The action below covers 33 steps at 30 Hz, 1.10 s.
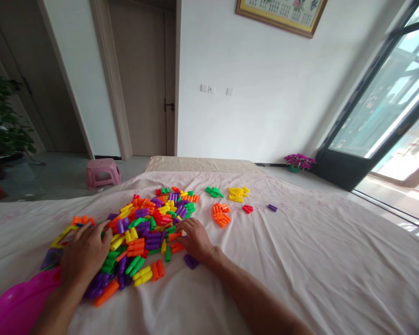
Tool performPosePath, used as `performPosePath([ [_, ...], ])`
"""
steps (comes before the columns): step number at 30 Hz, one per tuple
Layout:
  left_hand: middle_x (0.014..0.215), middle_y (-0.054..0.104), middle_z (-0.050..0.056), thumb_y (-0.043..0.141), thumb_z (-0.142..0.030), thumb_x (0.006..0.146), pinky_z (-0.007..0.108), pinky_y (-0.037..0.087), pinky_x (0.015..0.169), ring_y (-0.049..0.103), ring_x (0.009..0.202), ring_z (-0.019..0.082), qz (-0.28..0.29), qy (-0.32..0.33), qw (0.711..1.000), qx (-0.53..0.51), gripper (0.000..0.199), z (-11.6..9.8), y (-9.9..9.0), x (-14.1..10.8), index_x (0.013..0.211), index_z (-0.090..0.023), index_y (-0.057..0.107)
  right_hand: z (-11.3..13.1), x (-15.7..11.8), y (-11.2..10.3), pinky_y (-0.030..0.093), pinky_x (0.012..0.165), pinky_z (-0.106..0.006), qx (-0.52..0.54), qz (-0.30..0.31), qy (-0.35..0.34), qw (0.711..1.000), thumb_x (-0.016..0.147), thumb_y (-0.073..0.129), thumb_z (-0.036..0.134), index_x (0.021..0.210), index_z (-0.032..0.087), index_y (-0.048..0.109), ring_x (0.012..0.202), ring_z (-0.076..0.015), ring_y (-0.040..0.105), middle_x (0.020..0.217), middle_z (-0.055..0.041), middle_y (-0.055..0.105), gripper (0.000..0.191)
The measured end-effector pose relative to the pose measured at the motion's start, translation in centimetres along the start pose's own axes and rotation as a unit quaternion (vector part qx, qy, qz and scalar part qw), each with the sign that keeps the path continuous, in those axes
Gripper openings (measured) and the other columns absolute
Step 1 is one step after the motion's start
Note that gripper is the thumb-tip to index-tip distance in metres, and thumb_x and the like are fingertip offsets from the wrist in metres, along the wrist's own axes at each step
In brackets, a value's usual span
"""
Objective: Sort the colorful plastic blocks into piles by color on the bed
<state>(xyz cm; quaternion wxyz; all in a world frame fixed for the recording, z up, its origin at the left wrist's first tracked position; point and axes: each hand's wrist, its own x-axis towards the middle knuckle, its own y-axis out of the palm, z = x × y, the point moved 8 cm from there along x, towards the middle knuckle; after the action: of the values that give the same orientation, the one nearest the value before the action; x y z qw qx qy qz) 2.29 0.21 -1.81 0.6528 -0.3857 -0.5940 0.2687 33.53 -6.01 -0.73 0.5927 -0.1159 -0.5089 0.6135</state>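
A wide heap of plastic pieces (pixel 153 239) in orange, purple, green, yellow and red lies on the cloth-covered table (pixel 300 260). My left hand (pixel 88 246) rests at the heap's left side, its fingers spread over the pieces. On the right side, my right hand (pixel 195 239) has its fingers curled at an orange piece (pixel 174 236); whether it grips it is hard to make out. Beyond my right hand lie separate groups: green pieces (pixel 214 191), yellow pieces (pixel 238 193), orange pieces (pixel 221 215), red pieces (pixel 247 209) and a purple piece (pixel 272 208).
A pink tray (pixel 24 302) sits at the lower left, partly behind my left arm. Near it lies a yellow-edged flat item (pixel 61 237). A pink stool (pixel 104 173) stands on the floor beyond the table, and a potted plant (pixel 5 116) is at the far left.
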Motion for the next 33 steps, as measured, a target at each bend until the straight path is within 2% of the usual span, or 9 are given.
performPosePath([
  [2, 0.12, 0.078, 0.019, 0.035, -0.04, 0.1, 0.047, 0.045, 0.111, 0.061, 0.127, 0.037, -0.003, -0.001, 1.0, 0.002, 0.057, 0.1, 0.1, 0.0, 0.126, -0.007, 0.074, -1.1, 0.1, -1.1, 0.051, 0.091, -0.034, 0.02, -0.043, 0.02, 0.999, 0.095, 0.076, 0.024, 0.1, 0.023, 0.072, 0.098, -0.0218, 0.069, 0.101, -0.0047, 0.078, 0.006],
  [5, 0.118, 0.078, 0.018, 0.035, -0.041, 0.1, 0.046, 0.047, 0.107, 0.062, 0.125, 0.036, -0.004, -0.011, 1.0, 0.0, 0.056, 0.2, 0.1, 0.0, 0.126, -0.009, 0.074, -3.6, 0.3, -3.4, 0.052, 0.085, -0.032, 0.051, -0.111, 0.066, 0.99, 0.095, 0.075, 0.026, 0.099, 0.023, 0.073, 0.091, -0.0207, 0.07, 0.097, -0.0042, 0.078, 0.005],
  [8, 0.116, 0.079, 0.018, 0.035, -0.041, 0.1, 0.047, 0.047, 0.107, 0.061, 0.125, 0.036, -0.002, -0.008, 1.0, -0.004, 0.057, 0.2, 0.1, 0.0, 0.126, -0.01, 0.074, -7.2, 0.3, -5.9, 0.052, 0.079, -0.031, 0.072, -0.148, 0.141, 0.976, 0.093, 0.072, 0.028, 0.099, 0.022, 0.075, 0.084, -0.0204, 0.071, 0.095, -0.004, 0.078, 0.009],
  [12, 0.117, 0.079, 0.019, 0.035, -0.041, 0.1, 0.049, 0.047, 0.107, 0.06, 0.127, 0.038, 0.001, -0.005, 1.0, -0.008, 0.057, 0.2, 0.3, -0.1, 0.126, -0.008, 0.073, -12.0, -0.6, -9.4, 0.052, 0.079, -0.032, 0.061, -0.197, 0.228, 0.952, 0.092, 0.063, 0.032, 0.097, 0.021, 0.076, 0.086, -0.0224, 0.072, 0.094, -0.0047, 0.079, 0.017],
  [16, 0.117, 0.078, 0.02, 0.034, -0.04, 0.1, 0.05, 0.047, 0.11, 0.06, 0.127, 0.037, 0.004, -0.01, 1.0, -0.009, 0.057, 0.3, 0.3, 0.0, 0.126, -0.008, 0.073, -15.7, -2.4, -11.3, 0.051, 0.078, -0.033, 0.011, -0.215, 0.3, 0.929, 0.092, 0.058, 0.035, 0.098, 0.02, 0.078, 0.086, -0.0242, 0.072, 0.091, -0.0057, 0.079, 0.025],
  [20, 0.117, 0.078, 0.021, 0.035, -0.041, 0.1, 0.05, 0.046, 0.11, 0.061, 0.126, 0.038, 0.003, -0.015, 1.0, -0.012, 0.056, 0.2, 0.2, 0.0, 0.124, -0.009, 0.074, -17.7, -4.1, -12.1, 0.052, 0.08, -0.034, -0.047, -0.195, 0.369, 0.907, 0.095, 0.057, 0.035, 0.106, 0.021, 0.08, 0.093, -0.0256, 0.072, 0.099, -0.0072, 0.079, 0.029],
  [23, 0.117, 0.078, 0.02, 0.036, -0.04, 0.1, 0.05, 0.046, 0.11, 0.061, 0.125, 0.038, 0.004, -0.018, 1.0, -0.013, 0.055, 0.2, 0.1, 0.1, 0.122, -0.01, 0.075, -17.7, -4.5, -12.5, 0.052, 0.087, -0.036, -0.092, -0.203, 0.367, 0.903, 0.098, 0.054, 0.033, 0.112, 0.021, 0.08, 0.102, -0.0267, 0.071, 0.112, -0.0095, 0.078, 0.032],
  [26, 0.117, 0.078, 0.019, 0.034, -0.041, 0.1, 0.05, 0.046, 0.11, 0.061, 0.125, 0.037, 0.007, -0.019, 1.0, -0.013, 0.055, 0.2, 0.1, 0.1, 0.123, -0.01, 0.074, -16.2, -3.7, -12.0, 0.051, 0.094, -0.038, -0.109, -0.213, 0.302, 0.923, 0.098, 0.057, 0.028, 0.11, 0.022, 0.08, 0.108, -0.0267, 0.069, 0.115, -0.009, 0.078, 0.027],
  [33, 0.115, 0.079, 0.017, 0.036, -0.041, 0.098, 0.049, 0.046, 0.11, 0.061, 0.126, 0.037, 0.0, -0.015, 1.0, -0.012, 0.054, 0.4, 0.4, 0.0, 0.122, -0.011, 0.074, -8.8, -0.8, -7.7, 0.05, 0.093, -0.034, -0.055, -0.118, 0.112, 0.985, 0.095, 0.071, 0.022, 0.096, 0.025, 0.081, 0.098, -0.0228, 0.068, 0.098, -0.0045, 0.079, 0.01],
])
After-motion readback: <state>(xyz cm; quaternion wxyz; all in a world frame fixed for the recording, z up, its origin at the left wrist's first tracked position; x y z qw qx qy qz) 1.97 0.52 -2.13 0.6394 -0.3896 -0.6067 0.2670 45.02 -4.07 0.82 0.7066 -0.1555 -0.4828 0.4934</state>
